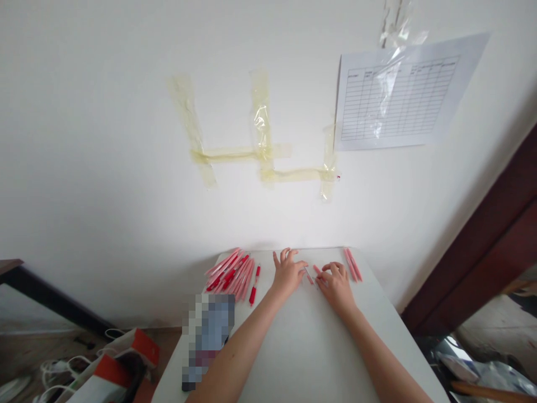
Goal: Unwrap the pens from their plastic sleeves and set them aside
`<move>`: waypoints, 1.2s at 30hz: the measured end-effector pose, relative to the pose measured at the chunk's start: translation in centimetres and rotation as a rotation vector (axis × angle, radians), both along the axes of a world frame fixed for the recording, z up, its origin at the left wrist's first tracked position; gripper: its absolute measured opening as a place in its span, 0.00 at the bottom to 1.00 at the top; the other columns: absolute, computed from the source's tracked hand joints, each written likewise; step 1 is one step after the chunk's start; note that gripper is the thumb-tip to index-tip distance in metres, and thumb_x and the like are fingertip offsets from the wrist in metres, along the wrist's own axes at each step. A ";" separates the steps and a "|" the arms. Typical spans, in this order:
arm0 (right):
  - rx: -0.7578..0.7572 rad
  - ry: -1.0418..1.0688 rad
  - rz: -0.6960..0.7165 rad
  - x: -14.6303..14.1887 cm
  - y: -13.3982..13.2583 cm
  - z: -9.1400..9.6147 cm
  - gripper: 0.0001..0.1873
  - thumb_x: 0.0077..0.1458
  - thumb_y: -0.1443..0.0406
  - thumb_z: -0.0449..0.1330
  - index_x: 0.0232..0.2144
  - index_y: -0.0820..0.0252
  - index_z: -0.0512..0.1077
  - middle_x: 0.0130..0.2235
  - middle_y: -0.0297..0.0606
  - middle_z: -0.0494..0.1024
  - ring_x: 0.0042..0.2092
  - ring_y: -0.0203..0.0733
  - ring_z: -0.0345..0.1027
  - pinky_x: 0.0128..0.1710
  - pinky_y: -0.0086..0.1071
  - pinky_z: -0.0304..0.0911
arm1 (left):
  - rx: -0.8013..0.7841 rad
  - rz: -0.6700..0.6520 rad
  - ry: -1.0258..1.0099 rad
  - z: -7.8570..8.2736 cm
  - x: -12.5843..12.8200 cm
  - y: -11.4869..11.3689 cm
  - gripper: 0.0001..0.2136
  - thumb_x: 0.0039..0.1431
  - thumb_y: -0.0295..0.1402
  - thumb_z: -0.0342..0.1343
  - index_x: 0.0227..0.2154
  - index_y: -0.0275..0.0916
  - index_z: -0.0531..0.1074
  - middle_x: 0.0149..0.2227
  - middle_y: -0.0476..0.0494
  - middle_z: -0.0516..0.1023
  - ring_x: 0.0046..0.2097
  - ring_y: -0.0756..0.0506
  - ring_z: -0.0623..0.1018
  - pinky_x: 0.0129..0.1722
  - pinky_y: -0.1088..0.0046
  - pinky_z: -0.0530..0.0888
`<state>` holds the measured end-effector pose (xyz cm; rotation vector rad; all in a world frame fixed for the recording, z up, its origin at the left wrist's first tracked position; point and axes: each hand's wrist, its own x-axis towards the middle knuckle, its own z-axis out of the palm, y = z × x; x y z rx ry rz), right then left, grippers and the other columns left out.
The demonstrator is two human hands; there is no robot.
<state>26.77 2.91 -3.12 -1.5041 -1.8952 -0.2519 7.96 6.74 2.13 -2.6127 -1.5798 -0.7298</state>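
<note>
My left hand (287, 272) and my right hand (336, 284) meet near the far end of a white table (310, 341). Between their fingertips they pinch a small pink pen part (310, 275); the left hand's other fingers are spread upward. A pile of several pink and red pens (230, 273) lies left of my left hand, with a single red pen (255, 284) beside it. Two pink pens (352, 264) lie just right of my right hand.
A blurred-out flat object (208, 336) lies at the table's left edge. The wall behind carries yellowed tape strips (260, 151) and a printed sheet (403, 95). An orange and white box (126, 364) and cables sit on the floor at left, a dark wooden door frame (482, 246) at right.
</note>
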 end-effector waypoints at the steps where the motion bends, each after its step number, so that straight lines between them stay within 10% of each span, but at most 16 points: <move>1: 0.006 0.002 0.002 0.0 0.0 -0.1 0.07 0.59 0.65 0.61 0.32 0.54 0.79 0.44 0.44 0.74 0.52 0.53 0.59 0.51 0.47 0.61 | -0.012 -0.035 0.016 -0.1 0.1 0.6 0.11 0.58 0.33 0.61 0.43 0.55 0.79 0.60 0.46 0.68 0.66 0.35 0.59 0.66 0.32 0.47; 36: 0.080 0.111 -0.013 0.6 0.2 -0.6 0.11 0.64 0.61 0.56 0.35 0.54 0.78 0.45 0.45 0.73 0.51 0.53 0.60 0.49 0.47 0.63 | 0.026 -0.136 0.028 -0.2 0.1 2.6 0.09 0.57 0.24 0.58 0.29 0.46 0.79 0.61 0.48 0.70 0.66 0.38 0.61 0.67 0.32 0.41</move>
